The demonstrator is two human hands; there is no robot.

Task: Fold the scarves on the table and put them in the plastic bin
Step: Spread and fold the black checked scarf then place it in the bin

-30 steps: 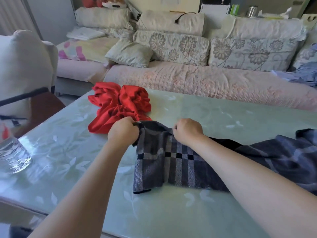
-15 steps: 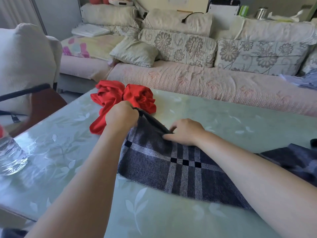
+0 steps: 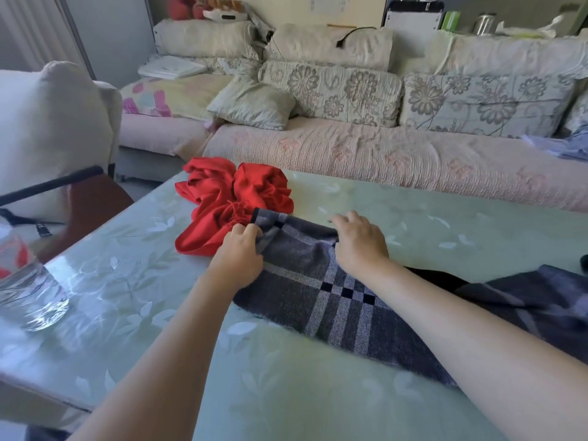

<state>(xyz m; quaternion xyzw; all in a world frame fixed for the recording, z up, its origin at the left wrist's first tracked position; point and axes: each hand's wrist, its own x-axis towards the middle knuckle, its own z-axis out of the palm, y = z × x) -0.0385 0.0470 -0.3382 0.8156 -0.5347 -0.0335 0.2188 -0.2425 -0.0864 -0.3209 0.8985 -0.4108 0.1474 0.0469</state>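
A dark blue-grey plaid scarf (image 3: 321, 291) lies stretched across the glass-topped table (image 3: 133, 281), running from the middle toward the right edge. My left hand (image 3: 238, 253) pinches its far-left corner, where the cloth is bunched. My right hand (image 3: 359, 240) rests on the scarf's far edge with fingers curled over the fold. A crumpled red scarf (image 3: 229, 198) sits just beyond my left hand, touching the plaid corner. No plastic bin is in view.
A clear water bottle (image 3: 28, 291) stands at the table's left edge. A chair with a white cushion (image 3: 54, 135) stands to the left. A long sofa (image 3: 381, 154) with floral pillows runs behind the table.
Both hands have spread the plaid scarf's end flatter and moved it farther onto the table. Its corner now lies against the red scarf. My right hand has shifted right along the edge.
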